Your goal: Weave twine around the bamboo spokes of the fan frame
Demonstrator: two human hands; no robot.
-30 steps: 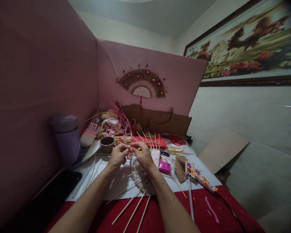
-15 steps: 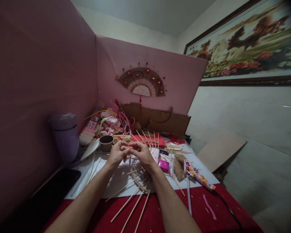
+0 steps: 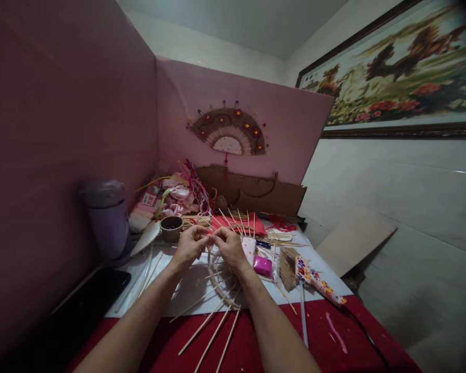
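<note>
My left hand (image 3: 189,244) and my right hand (image 3: 228,249) meet over the table, fingertips pinched together. Between them is a small red piece (image 3: 209,233), mostly covered by the fingers; its material is too small to make out. Directly below lies a curved frame wound with twine (image 3: 217,286), partly hidden by my right hand and forearm. Thin wooden sticks (image 3: 204,334) fan out from it toward me, and more sticks (image 3: 239,220) point away beyond my hands. A red sheet (image 3: 259,224) lies just past my right hand.
A brown cup (image 3: 171,229) stands left of my hands, with a purple tumbler (image 3: 107,223) and black phone (image 3: 97,292) farther left. At right lie a magenta packet (image 3: 263,266) and a flower-patterned glue gun (image 3: 318,282) with a cord. A decorated fan (image 3: 233,127) hangs behind.
My fingertips have shifted around the red piece, and a bit of it now shows above them. The frame and sticks stay in place; the view moves slightly.
</note>
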